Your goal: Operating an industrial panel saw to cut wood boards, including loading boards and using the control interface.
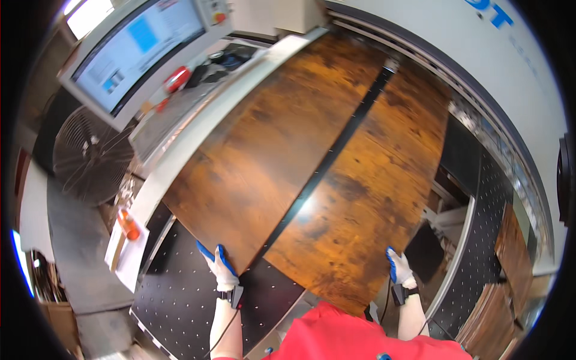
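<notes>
Two brown wood-patterned boards lie side by side, with a dark gap between them. At the near edge of the left board [258,153] is my left hand [221,269], in a white glove with blue fingertips. Its fingers are spread and touch the edge. My right hand [399,268], gloved the same way, grips the outer side edge of the right board [360,198]; the fingers beneath are hidden. The right board's near end reaches back close to my red shirt. Both wrists wear dark bands with cables.
Black dotted support tables [198,294] stand below the boards. A pale machine beam [480,60] crosses the far right. At left are a monitor [141,51], a fan [93,153] and an orange object [128,225] on white paper. More brown boards [489,318] stand at lower right.
</notes>
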{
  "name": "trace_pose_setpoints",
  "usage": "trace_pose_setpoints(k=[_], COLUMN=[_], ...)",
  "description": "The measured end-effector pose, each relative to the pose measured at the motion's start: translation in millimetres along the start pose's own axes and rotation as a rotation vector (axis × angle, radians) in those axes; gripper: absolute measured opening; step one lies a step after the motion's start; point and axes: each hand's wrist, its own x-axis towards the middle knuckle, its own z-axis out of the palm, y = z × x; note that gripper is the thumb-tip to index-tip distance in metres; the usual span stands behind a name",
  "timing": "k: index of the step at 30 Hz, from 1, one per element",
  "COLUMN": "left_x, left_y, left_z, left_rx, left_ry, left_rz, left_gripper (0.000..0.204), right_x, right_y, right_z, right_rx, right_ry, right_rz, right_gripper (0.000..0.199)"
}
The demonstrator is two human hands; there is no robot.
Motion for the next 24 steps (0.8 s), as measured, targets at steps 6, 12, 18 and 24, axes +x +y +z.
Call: trace_pose_setpoints(k=[6, 12, 18, 24], left_x=[35, 75, 159, 11], left_y=[-30, -67, -77, -18], left_z=[116, 161, 164, 188], left_rx=[-0.025, 0.38, 1.08, 0.377], left_ry=[-0.201, -0.397, -0.805, -0.329], left_rz=[0.079, 0.189, 0.684, 0.0], left_gripper=[0.081, 0.088, 0.041, 0.066], right_x=[-2, 0, 65, 151], right_y=[3, -14, -25, -46], right_z=[3, -1, -24, -92], right_rx=[0.212, 0.241, 0.531, 0.669], right_ry=[0.014, -0.009, -0.05, 0.128], right_rz=[-0.041, 0.031, -0.017, -0.099], right_gripper=[0.043, 0.049, 0.044, 0.048])
